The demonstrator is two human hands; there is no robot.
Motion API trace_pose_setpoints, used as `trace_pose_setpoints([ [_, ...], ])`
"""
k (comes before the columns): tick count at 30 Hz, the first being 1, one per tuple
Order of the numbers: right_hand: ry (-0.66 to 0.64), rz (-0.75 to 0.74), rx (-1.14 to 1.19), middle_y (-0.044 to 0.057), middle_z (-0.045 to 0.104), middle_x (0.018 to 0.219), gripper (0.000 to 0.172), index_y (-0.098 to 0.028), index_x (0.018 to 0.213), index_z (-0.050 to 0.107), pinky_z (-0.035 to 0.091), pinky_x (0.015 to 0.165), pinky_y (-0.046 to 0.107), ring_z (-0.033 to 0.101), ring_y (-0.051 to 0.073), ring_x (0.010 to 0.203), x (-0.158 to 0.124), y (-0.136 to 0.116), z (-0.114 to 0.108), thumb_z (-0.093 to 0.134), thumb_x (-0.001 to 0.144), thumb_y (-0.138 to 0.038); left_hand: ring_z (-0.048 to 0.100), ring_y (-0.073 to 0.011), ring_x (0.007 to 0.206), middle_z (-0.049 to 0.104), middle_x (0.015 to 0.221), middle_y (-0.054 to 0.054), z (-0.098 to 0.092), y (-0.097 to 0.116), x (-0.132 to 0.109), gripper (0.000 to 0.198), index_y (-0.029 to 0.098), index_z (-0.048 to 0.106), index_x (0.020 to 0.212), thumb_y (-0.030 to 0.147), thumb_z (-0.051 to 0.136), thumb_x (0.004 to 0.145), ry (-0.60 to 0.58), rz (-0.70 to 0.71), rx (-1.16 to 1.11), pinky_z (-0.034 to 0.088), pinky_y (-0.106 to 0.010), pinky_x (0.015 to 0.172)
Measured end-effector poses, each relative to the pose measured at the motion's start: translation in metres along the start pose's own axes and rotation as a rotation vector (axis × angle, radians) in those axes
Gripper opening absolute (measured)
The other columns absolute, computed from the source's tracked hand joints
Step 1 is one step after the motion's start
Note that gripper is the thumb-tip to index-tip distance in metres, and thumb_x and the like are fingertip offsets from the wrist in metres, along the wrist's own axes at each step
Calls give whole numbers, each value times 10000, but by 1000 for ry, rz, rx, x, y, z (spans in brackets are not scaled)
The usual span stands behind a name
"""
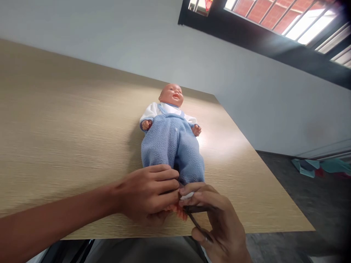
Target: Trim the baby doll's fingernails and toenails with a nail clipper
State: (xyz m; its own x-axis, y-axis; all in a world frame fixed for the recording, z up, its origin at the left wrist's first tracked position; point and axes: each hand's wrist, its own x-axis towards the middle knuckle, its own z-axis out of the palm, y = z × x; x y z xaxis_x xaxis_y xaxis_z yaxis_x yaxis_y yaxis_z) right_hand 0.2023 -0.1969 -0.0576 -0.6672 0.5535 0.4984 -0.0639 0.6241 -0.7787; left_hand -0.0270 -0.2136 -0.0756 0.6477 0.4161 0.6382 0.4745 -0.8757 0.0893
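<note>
A baby doll [171, 140] in a blue fleece romper and white-sleeved top lies face up, its head away from me and its feet near the table's front edge. My left hand [153, 191] is closed around its lower leg and foot. The doll's orange-pink toes [182, 212] poke out below those fingers. My right hand [219, 215] grips a dark, V-shaped nail clipper [197, 223] between thumb and fingers. Its narrow end is at the toes; whether it touches them I cannot tell. Something white [187, 196] shows by my right fingertips, too unclear to name.
The pale wood-grain table [68, 120] stretches far to the left and ends at a slanting right edge. A grey-white wall [109, 33] stands behind it, with a barred window [274, 14] at upper right. Teal cloth-like items [315, 166] lie low on the right.
</note>
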Motion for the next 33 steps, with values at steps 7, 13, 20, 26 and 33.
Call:
trace_pose_setpoints([
  [7, -36, -198, -48, 119, 675, 1098, 452, -211, 1371, 474, 610, 874, 440, 659, 257, 1085, -3, 10, 1, 626, 948, -253, 537, -338, 1236, 684, 1143, -144, -4, 0, -3, 334, 117, 661, 1030, 399, 511, 931, -167, -100, 255, 337, -520, 1155],
  [13, 2, -154, -55, 95, 692, 1082, 507, -241, 1375, 464, 614, 879, 432, 651, 260, 1118, -7, 15, 2, 666, 911, -225, 623, -235, 871, 679, 851, -72, -9, -2, 5, 358, 139, 649, 843, 313, 399, 1031, -140, -19, 248, 438, -455, 981],
  [20, 73, -156, 36, 113, 667, 1154, 445, -229, 1356, 507, 620, 844, 408, 663, 253, 1097, -3, 15, 2, 656, 939, -281, 620, -224, 861, 687, 891, -101, -11, -5, 8, 443, 105, 657, 902, 410, 379, 1063, -97, 45, 152, 453, -420, 935],
  [26, 61, -283, 33, 98, 666, 1096, 438, -172, 1366, 495, 624, 874, 437, 668, 257, 1108, 5, 11, 1, 628, 949, -183, 604, -269, 1021, 697, 957, -109, -7, -2, 7, 381, 112, 641, 953, 430, 444, 1031, -50, -58, 126, 442, -437, 990],
  [33, 47, -343, -53, 106, 671, 1086, 436, -137, 1371, 497, 631, 848, 418, 674, 235, 1061, 7, 11, 2, 616, 954, -166, 613, -233, 1021, 703, 959, -79, -7, -5, 6, 351, 141, 626, 1076, 444, 455, 1032, -6, -33, 101, 420, -424, 1064],
])
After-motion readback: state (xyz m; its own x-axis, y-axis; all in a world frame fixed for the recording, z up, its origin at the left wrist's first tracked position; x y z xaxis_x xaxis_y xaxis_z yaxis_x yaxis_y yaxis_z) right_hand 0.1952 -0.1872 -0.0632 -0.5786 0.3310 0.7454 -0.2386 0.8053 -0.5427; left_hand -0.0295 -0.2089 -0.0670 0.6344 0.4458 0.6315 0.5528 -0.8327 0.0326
